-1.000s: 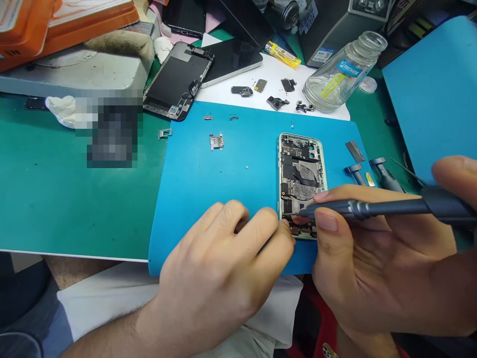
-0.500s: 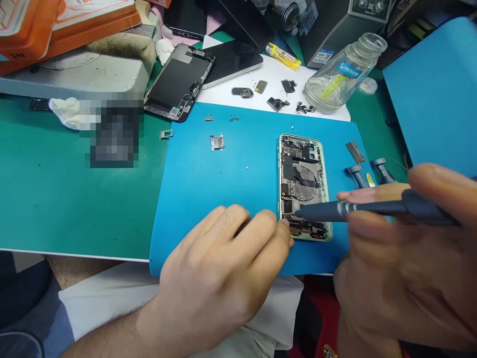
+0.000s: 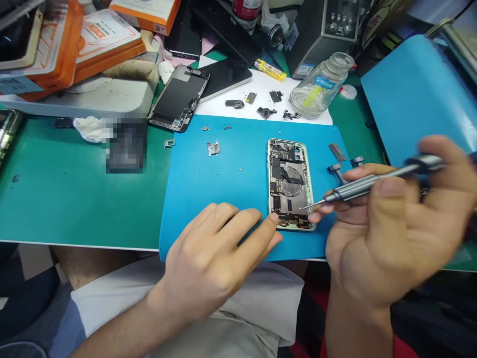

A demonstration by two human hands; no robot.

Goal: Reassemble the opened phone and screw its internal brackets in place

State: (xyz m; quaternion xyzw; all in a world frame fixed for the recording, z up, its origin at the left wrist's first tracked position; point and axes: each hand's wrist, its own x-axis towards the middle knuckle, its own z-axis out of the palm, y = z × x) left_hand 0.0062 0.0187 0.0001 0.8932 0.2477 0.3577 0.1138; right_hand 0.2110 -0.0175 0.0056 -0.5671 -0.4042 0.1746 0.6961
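Observation:
An opened phone (image 3: 291, 181) with a pale green frame lies on the blue mat, its boards and round charging coil bare. My left hand (image 3: 219, 248) is at its lower left corner, index fingertip on the corner and thumb beside the edge. My right hand (image 3: 391, 223) grips a grey metal screwdriver (image 3: 354, 188) between thumb and fingers. Its thin tip hovers at the lower part of the phone, with a tiny bit of something at the end. Whether the tip touches the phone, I cannot tell.
On the blue mat (image 3: 208, 199) lie a small metal bracket (image 3: 213, 148) and tiny screws. Behind are a detached screen (image 3: 181, 98), loose phone parts and a glass jar (image 3: 321, 87). More screwdrivers (image 3: 337, 174) lie right of the phone. Orange boxes (image 3: 108, 44) are stacked at the left.
The view has shifted, so more of the bench shows. My right hand has turned and drawn back slightly, exposing the screwdriver's thin tip. My left fingers have loosened a little at the phone's corner.

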